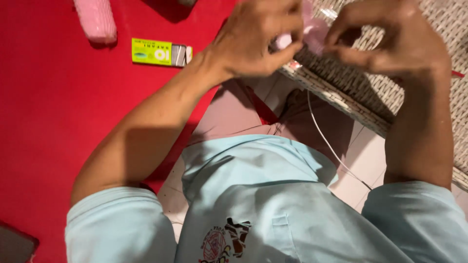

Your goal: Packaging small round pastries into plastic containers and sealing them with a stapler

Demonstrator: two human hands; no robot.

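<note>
Both hands meet at the top of the view, over the edge of a woven wicker surface [351,92]. My left hand [253,39] pinches a small pale pink piece [314,31] between thumb and fingers. My right hand [385,44] grips the same pink piece from the other side, fingers curled. Most of the pink piece is hidden by the fingers, so its shape is unclear.
A red mat [58,112] covers the floor at left, with a small green and grey box [161,52] and a pink roll [96,20] lying on it. A thin white cord [326,139] hangs from the wicker edge over pale floor tiles. A dark object [14,243] sits bottom left.
</note>
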